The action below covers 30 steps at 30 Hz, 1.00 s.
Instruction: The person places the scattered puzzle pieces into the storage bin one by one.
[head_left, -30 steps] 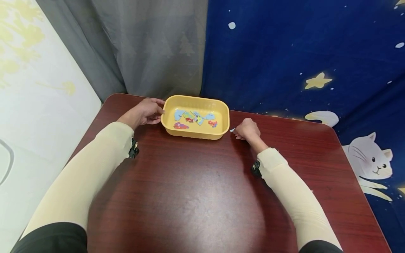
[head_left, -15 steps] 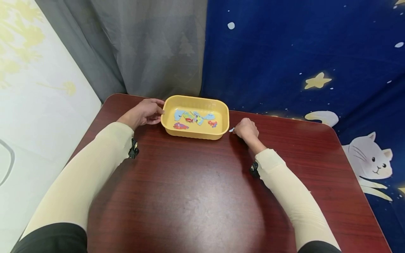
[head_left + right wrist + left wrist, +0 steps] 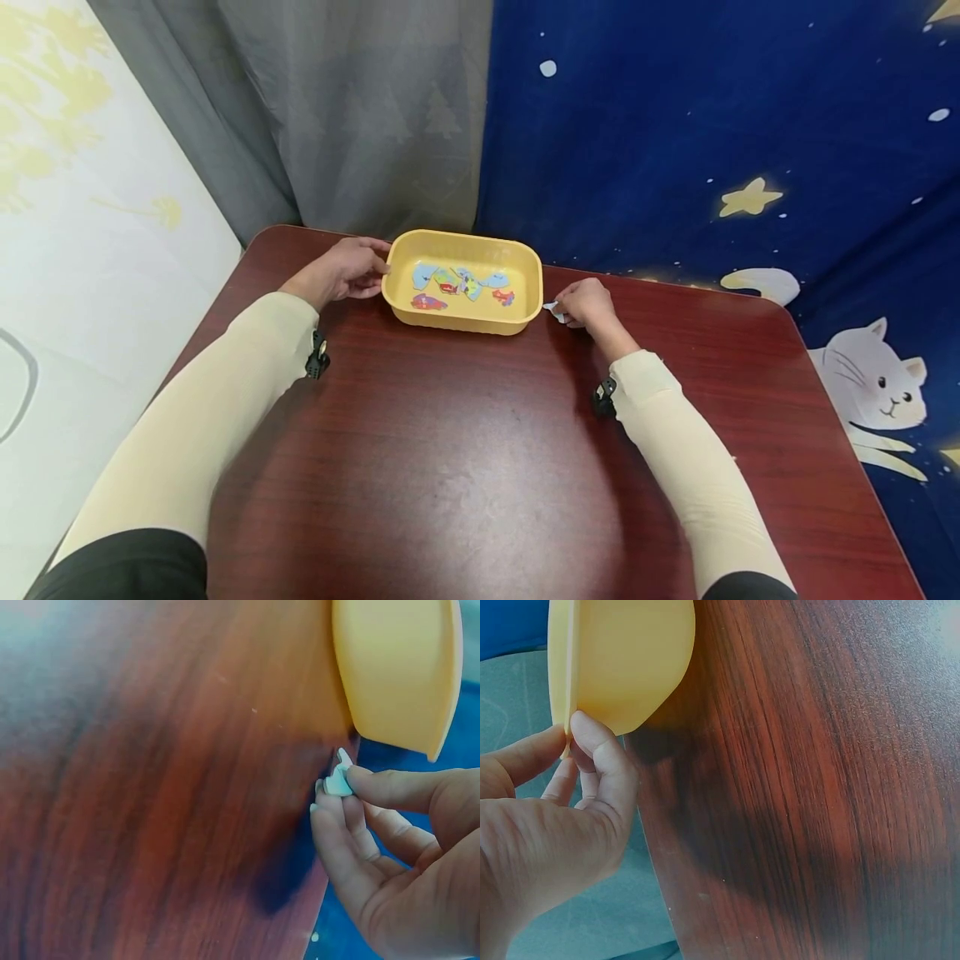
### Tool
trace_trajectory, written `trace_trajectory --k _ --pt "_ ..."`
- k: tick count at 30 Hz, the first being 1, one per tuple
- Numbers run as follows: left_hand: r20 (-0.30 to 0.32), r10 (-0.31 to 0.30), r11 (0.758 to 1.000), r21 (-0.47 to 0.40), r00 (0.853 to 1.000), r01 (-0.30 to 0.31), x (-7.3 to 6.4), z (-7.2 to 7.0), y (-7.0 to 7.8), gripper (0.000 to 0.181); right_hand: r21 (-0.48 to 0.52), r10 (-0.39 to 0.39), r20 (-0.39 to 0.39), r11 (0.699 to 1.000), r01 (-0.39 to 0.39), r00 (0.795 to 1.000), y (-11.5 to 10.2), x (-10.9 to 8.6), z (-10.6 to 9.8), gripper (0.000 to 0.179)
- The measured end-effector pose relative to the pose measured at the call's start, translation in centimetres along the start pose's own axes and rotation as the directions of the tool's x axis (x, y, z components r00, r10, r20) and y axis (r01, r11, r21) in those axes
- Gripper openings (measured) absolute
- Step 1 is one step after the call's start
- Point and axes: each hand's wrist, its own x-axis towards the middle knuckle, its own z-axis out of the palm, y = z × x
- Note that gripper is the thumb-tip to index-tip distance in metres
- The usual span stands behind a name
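Observation:
A yellow plastic bin [image 3: 463, 322] stands at the far edge of the table, with several flat, colourful puzzle pieces [image 3: 428, 302] on its floor. At its left end my left hand [image 3: 351, 268] pinches the rim between thumb and fingers; the left wrist view shows the hand [image 3: 562, 825] on that rim. Just right of the bin, my right hand [image 3: 587, 303] pinches a small pale blue puzzle piece [image 3: 339, 777] between thumb and fingertips. This piece [image 3: 554, 311] is apart from the bin's wall, and the fingers cover part of it.
The dark red wooden table [image 3: 450, 433] has rounded far corners. Behind it hang a grey curtain [image 3: 375, 108] and a blue cloth [image 3: 660, 125] with stars and a cat. A white wall panel [image 3: 97, 250] stands at the left.
My right hand has turned a little at the bin's right side, and more of the pale blue piece now shows. The left hand keeps its place on the rim.

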Motion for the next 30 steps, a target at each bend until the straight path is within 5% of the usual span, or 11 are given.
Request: trace_trajectory --k 6,18,30 --pt "0.004 0.002 1.000 -0.007 1.000 -0.002 0.0 -0.1 -0.1 0.047 0.131 0.052 -0.012 0.990 -0.050 0.999 -0.3 0.6 -1.0 0.018" --pt "0.008 0.002 1.000 -0.011 1.000 -0.002 0.2 -0.1 -0.2 0.047 0.303 0.026 -0.064 0.953 -0.006 0.998 -1.7 0.5 -3.4 0.023" --pt "0.002 0.003 1.000 -0.008 1.000 -0.003 0.4 0.0 -0.2 0.047 0.175 -0.043 -0.160 0.982 0.071 0.986 -4.5 -0.3 -3.2 0.015"
